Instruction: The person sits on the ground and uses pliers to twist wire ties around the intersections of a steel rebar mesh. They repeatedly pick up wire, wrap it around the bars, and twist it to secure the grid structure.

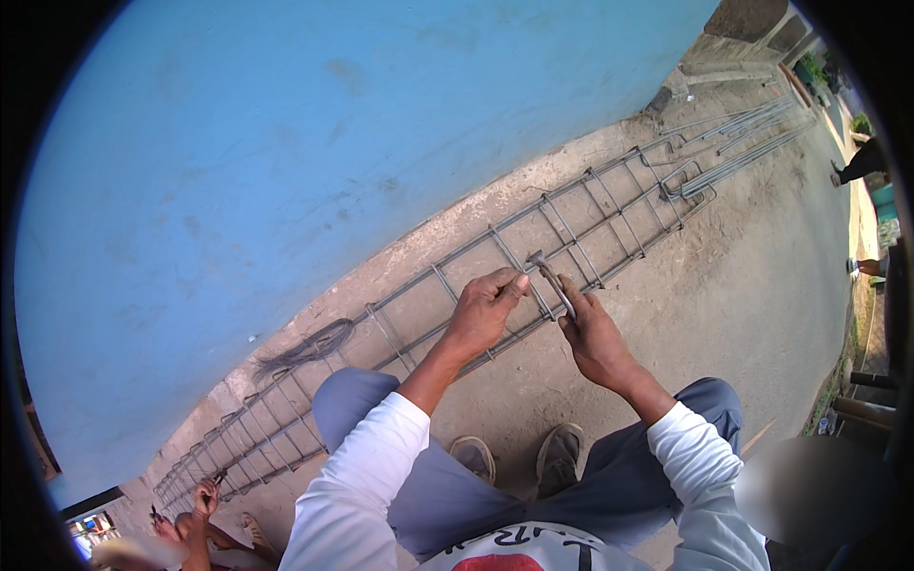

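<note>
A long steel rebar cage [564, 226] with square stirrups lies on the ground in front of me, running from lower left to upper right. My right hand [600, 341] is closed around the handles of metal pincers [556, 286], whose head points up over the cage's middle. Close beside it, my left hand [484, 309] is held above the bars with thumb and finger pressed together. Whatever lies in that pinch is too small or hidden to make out. A bundle of thin dark tie wire [322, 343] rests on the cage to the left.
A blue wall [286, 171] rises behind the cage. Loose steel rods [762, 128] lie at the cage's far right end. At lower left, a co-worker's hand [205, 495] works at the cage's other end. My shoes [560, 452] stand near the cage. Other people appear at the right rim.
</note>
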`<state>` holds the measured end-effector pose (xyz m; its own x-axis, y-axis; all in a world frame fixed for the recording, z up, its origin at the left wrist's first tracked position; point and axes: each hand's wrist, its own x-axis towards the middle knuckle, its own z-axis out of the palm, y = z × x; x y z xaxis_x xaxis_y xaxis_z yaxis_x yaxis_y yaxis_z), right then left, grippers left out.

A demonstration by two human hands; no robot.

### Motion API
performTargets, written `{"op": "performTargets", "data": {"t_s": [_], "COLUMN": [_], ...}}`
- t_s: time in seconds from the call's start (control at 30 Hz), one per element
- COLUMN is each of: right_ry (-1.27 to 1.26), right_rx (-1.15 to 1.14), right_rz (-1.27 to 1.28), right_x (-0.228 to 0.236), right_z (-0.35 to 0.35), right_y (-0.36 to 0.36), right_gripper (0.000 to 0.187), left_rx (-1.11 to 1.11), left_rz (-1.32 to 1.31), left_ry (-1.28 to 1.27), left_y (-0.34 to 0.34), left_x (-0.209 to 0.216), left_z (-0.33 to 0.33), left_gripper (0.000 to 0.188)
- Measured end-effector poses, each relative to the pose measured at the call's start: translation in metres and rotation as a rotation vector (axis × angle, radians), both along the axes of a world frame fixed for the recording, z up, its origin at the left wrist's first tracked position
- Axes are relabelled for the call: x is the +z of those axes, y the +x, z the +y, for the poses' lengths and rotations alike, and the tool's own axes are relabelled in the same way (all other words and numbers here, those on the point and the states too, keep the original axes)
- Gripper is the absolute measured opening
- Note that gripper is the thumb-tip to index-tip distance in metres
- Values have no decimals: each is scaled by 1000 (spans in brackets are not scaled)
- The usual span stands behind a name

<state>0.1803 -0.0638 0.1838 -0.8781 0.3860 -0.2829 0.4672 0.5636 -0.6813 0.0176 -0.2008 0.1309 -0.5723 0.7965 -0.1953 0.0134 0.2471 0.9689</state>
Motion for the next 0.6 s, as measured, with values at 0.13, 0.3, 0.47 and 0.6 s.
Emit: {"op": "performTargets", "data": {"t_s": [0.13, 0.3, 0.47, 0.6], "right_ry": [-590, -1640, -651, -574], "right_rx": [-51, -226, -335, -587], "right_rz": [-338, -57, -56, 19], "right_x": [31, 53, -4, -27], "right_z": [30, 33, 67, 79], "right_y": [-5, 9, 10, 12], "right_gripper": [47, 42, 40, 43], "left_rx": [-2, 143, 190, 36], "left_rz": [482, 434, -245, -423], "left_ry": [-158, -138, -77, -45], "left_y": [-13, -35, -42, -15], "left_x": [-3, -17, 5, 2], "left_z": [-4, -14, 1, 13], "left_gripper": [31, 33, 34, 33]}}
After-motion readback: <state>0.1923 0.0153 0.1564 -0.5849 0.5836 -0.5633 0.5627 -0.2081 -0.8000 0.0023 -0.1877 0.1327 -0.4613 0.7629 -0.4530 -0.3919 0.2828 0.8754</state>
